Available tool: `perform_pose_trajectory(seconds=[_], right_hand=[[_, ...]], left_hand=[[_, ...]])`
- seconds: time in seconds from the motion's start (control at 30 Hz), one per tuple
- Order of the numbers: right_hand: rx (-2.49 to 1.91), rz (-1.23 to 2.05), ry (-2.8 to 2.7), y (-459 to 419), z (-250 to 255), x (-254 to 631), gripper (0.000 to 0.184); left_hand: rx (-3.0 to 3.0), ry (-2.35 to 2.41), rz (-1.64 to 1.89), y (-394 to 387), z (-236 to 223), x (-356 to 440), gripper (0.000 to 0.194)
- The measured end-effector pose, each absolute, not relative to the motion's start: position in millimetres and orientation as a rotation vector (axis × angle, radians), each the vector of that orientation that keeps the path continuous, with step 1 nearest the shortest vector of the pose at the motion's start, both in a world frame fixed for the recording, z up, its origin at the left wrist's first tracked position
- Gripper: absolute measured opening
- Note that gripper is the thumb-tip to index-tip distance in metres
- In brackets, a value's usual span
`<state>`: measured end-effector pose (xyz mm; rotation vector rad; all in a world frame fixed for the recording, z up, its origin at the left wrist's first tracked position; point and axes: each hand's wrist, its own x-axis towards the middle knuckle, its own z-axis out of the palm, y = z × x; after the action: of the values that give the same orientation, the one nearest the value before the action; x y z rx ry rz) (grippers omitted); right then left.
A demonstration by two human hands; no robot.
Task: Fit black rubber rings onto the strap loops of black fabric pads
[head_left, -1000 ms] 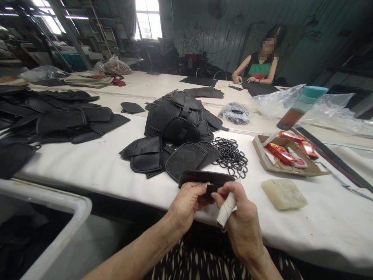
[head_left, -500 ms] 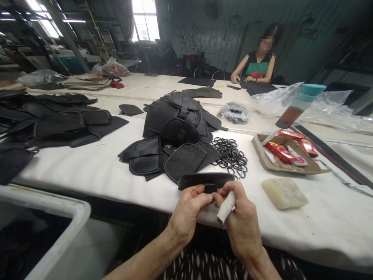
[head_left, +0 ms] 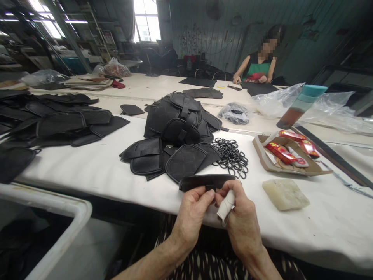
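At the table's front edge I hold a black leather piece (head_left: 201, 181) with a dark edging and a short strap (head_left: 210, 188). My left hand (head_left: 194, 208) is closed, its thumb and forefinger pinching the piece by the strap. My right hand (head_left: 243, 214) is closed around an off-white wrapped handle (head_left: 225, 206); its fingertips meet the left ones at the strap. What lies between the fingertips is too small to make out. Just beyond lie more black leather pieces (head_left: 185, 161) and a heap of black D-shaped rings (head_left: 230, 153).
A cardboard tray (head_left: 268, 165) with red boxes, a pale waxy block (head_left: 285, 194) and a teal-lidded bottle (head_left: 301, 107) are to the right. More black pieces (head_left: 61, 126) pile at left, above a white bin (head_left: 84, 210). A co-worker (head_left: 258, 72) sits across the table.
My left thumb and fingers have shifted slightly upward at the strap. My right hand keeps its hold. The co-worker's hands have moved apart.
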<state>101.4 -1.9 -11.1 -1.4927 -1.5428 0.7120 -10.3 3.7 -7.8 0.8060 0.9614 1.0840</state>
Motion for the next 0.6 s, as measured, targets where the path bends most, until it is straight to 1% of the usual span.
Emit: perform_pose_trajectory(seconds=[0.3, 0.6], right_hand=[[-1.51, 0.704, -1.557, -0.8, -10.4, 101.6, 0.009], [-1.484, 0.653, -1.609, -0.5, -9.6, 100.1, 0.005]], left_hand=[[0.785, 1.022, 1.125, 2.2, -11.1, -6.3, 0.026], [0.723, 1.004, 1.125, 4.1, -14.5, -5.8, 0.028]])
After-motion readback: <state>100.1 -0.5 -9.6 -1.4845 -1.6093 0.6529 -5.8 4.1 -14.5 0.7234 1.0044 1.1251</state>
